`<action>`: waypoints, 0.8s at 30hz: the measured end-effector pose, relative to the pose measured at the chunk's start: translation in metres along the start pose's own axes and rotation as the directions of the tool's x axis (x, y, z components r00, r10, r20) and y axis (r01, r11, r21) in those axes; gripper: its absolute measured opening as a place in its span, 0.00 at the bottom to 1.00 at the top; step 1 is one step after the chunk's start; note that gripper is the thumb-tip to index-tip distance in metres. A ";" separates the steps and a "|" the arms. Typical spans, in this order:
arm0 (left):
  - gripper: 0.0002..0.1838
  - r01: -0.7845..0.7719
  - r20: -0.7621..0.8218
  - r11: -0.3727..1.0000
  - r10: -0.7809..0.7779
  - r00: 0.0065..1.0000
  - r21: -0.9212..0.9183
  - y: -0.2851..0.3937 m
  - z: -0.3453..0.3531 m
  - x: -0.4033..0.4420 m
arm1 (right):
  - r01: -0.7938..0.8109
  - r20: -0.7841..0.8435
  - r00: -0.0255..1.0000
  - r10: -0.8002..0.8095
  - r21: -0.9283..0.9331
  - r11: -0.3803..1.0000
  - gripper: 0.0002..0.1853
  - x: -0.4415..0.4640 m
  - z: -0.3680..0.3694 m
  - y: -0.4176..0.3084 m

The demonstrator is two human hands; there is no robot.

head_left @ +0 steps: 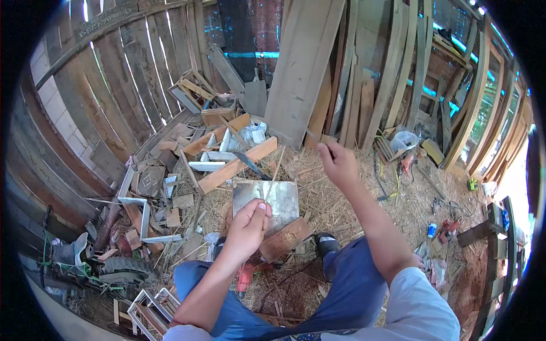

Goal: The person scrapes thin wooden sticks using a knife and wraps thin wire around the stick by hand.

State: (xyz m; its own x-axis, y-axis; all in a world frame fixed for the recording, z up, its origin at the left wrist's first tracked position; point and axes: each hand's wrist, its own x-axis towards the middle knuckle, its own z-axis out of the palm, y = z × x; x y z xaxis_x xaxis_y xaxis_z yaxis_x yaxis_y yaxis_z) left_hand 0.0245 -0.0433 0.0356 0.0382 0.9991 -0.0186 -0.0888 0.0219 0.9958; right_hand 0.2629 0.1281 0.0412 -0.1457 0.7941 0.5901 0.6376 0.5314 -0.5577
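My left hand (pixel 249 224) is closed around the lower end of a thin wooden stick (pixel 278 166), which points up and slightly right. Below that stick lies a pale, shiny square plate (pixel 287 200) near a brown wooden block (pixel 286 238). Raised to the right, my right hand (pixel 339 165) grips what looks like a knife (pixel 312 136), its thin grey end pointing up and left. The handle is hidden in my fingers. Knife and stick are apart. A dark, blade-like piece (pixel 250 165) rests across an orange-brown plank (pixel 239 165) beyond the plate.
A red power tool (pixel 244 277) lies between my legs. Wood offcuts (pixel 170 145) pile up at the left, with a white frame (pixel 145 219). Tall boards (pixel 304 68) lean on the back wall. Shavings (pixel 341 221) cover the floor. A blue can (pixel 431 230) stands at the right.
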 end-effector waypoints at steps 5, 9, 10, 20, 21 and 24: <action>0.11 0.127 0.026 0.979 -0.125 0.992 -0.158 0.015 0.002 0.000 | 0.184 0.130 0.972 -0.197 0.108 0.977 0.16 -0.027 0.016 -0.031; 0.10 0.136 0.060 0.974 -0.127 0.990 -0.183 0.014 0.000 0.000 | 0.292 0.253 0.916 -0.311 0.110 0.950 0.15 -0.033 0.015 -0.051; 0.10 0.105 0.056 0.983 -0.097 0.994 -0.150 0.012 0.000 0.000 | 0.340 0.274 0.899 -0.342 0.058 0.939 0.16 -0.033 0.016 -0.052; 0.10 0.110 0.037 0.987 -0.106 0.994 -0.121 0.015 0.001 -0.003 | 0.332 0.196 0.926 -0.323 -0.017 0.943 0.16 -0.016 0.016 -0.028; 0.11 0.139 0.055 0.981 -0.132 0.990 -0.137 0.016 0.001 -0.004 | 0.334 0.195 0.926 -0.324 -0.017 0.942 0.16 -0.010 0.017 -0.014; 0.11 0.168 0.084 0.974 -0.157 0.984 -0.153 0.027 0.006 -0.011 | 0.167 0.017 0.986 -0.166 -0.145 0.975 0.16 0.004 0.008 0.017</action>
State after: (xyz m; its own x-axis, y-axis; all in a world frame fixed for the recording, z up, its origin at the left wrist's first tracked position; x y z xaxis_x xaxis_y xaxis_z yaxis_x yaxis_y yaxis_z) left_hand 0.0280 -0.0536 0.0634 0.1346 0.9768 -0.1667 -0.2328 0.1947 0.9528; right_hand 0.2671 0.1429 0.0288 -0.2625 0.6994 0.6648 0.7074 0.6081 -0.3603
